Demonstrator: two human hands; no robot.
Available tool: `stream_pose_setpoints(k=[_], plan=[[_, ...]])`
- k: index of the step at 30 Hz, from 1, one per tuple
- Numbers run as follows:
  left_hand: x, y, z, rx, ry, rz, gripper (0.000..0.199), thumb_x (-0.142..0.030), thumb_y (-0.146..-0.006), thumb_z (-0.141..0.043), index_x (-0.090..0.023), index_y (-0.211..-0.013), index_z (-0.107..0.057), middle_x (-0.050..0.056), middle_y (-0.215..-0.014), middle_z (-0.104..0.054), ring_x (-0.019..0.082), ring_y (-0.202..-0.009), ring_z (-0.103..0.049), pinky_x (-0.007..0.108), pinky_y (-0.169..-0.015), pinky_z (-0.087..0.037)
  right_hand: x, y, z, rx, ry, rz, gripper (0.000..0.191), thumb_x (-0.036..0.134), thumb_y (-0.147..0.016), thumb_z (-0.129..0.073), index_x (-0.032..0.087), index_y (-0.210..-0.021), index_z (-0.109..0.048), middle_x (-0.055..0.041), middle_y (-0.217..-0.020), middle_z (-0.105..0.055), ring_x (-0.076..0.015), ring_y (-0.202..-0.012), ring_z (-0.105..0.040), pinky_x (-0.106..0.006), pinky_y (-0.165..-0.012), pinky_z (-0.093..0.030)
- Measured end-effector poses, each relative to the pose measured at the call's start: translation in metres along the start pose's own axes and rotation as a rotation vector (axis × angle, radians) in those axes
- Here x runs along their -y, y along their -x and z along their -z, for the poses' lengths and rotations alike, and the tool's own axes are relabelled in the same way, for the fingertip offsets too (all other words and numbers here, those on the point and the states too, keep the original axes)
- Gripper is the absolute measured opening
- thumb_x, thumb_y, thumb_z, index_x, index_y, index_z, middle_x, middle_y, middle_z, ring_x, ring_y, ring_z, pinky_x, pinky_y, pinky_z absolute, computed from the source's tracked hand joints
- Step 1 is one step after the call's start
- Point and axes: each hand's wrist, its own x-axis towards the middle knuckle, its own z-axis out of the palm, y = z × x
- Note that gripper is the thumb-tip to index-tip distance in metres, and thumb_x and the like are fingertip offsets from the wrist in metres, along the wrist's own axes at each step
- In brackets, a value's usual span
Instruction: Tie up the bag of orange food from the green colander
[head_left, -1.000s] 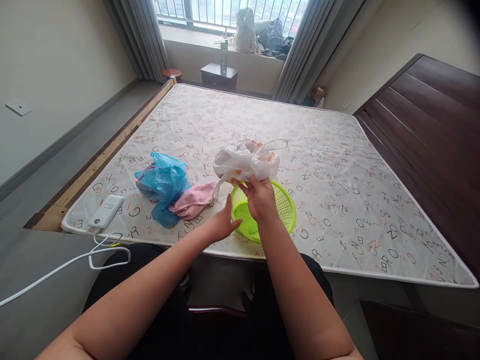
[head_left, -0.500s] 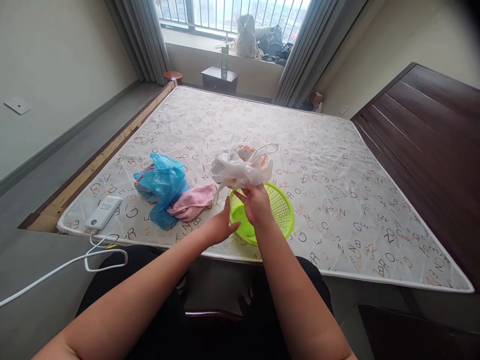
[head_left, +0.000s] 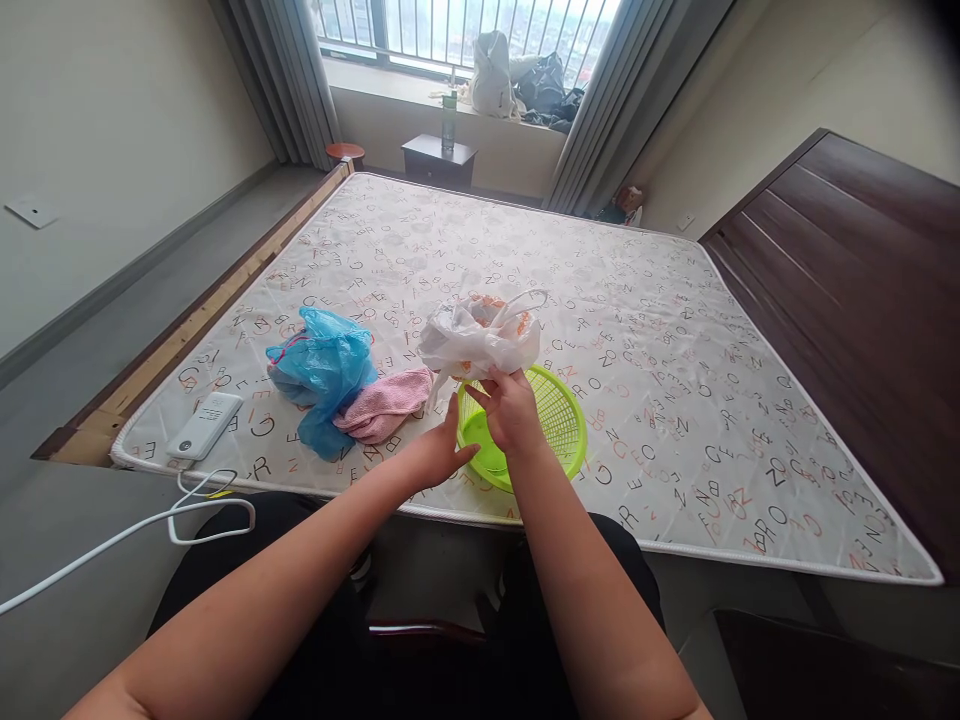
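Note:
A crumpled white plastic bag with orange print (head_left: 480, 338) is held up by my right hand (head_left: 513, 412), its fingers closed on the underside. Just left of it, my left hand (head_left: 444, 448) has thumb and fingers apart and holds nothing, near the basket's left rim. Beneath both hands, a green mesh basket (head_left: 564, 430) sits on the patterned mattress (head_left: 645, 320). A pink cloth (head_left: 386, 403) lies left of the basket, touching a blue plastic bag (head_left: 330, 360). The contents of the white bag are hard to make out.
On the mattress's left corner lies a white power strip (head_left: 206, 425), its white cable (head_left: 97, 560) running off left. A dark headboard (head_left: 847, 240) stands at right. Beyond the bed, a nightstand (head_left: 439, 158) holds a bottle (head_left: 448, 122).
The white bag has shifted very slightly left with my right hand. My left hand keeps nearly the same pose, and the other objects look unmoved.

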Motion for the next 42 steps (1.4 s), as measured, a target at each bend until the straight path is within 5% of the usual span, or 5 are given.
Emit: stream_pose_setpoints(k=[18, 31, 37, 42], plan=[[-0.0046, 0.0022, 0.0069, 0.017, -0.003, -0.011, 0.107, -0.05, -0.099, -0.052, -0.007, -0.164, 0.021, 0.032, -0.141, -0.061, 0.037, -0.109, -0.072, 0.045, -0.093, -0.05, -0.0051, -0.0034, 0.0039, -0.003, 0.05, 0.002, 0.047, 0.037, -0.072, -0.082, 0.027, -0.114, -0.062, -0.0009, -0.122, -0.07, -0.0182, -0.105, -0.068, -0.032, -0.083, -0.059], [0.0036, -0.0006, 0.0013, -0.031, -0.021, -0.057, 0.107, -0.052, -0.099, -0.053, -0.007, -0.165, 0.018, 0.036, -0.155, -0.044, 0.04, -0.126, -0.064, 0.046, -0.102, -0.047, -0.0025, -0.0043, 0.0038, 0.0, 0.055, -0.014, 0.048, 0.035, -0.071, -0.084, 0.026, -0.112, -0.062, -0.0002, -0.113, -0.072, -0.0162, -0.096, -0.069, -0.03, -0.08, -0.059], [0.0008, 0.0007, 0.0033, 0.032, -0.049, -0.013, 0.105, -0.051, -0.102, -0.05, -0.008, -0.163, 0.024, 0.029, -0.137, -0.064, 0.036, -0.11, -0.072, 0.041, -0.09, -0.052, -0.0012, -0.004, 0.0033, 0.002, 0.055, -0.016, 0.046, 0.034, -0.072, -0.083, 0.026, -0.112, -0.062, -0.0001, -0.113, -0.072, -0.0166, -0.097, -0.07, -0.029, -0.08, -0.058], [0.0021, 0.0009, 0.0039, -0.01, -0.036, -0.061, 0.108, -0.05, -0.1, -0.053, -0.008, -0.164, 0.024, 0.032, -0.159, -0.042, 0.037, -0.134, -0.059, 0.042, -0.104, -0.047, -0.0016, -0.0054, 0.0056, -0.008, 0.056, -0.025, 0.043, 0.033, -0.073, -0.082, 0.026, -0.109, -0.061, 0.0002, -0.112, -0.071, -0.0148, -0.093, -0.069, -0.028, -0.078, -0.058]])
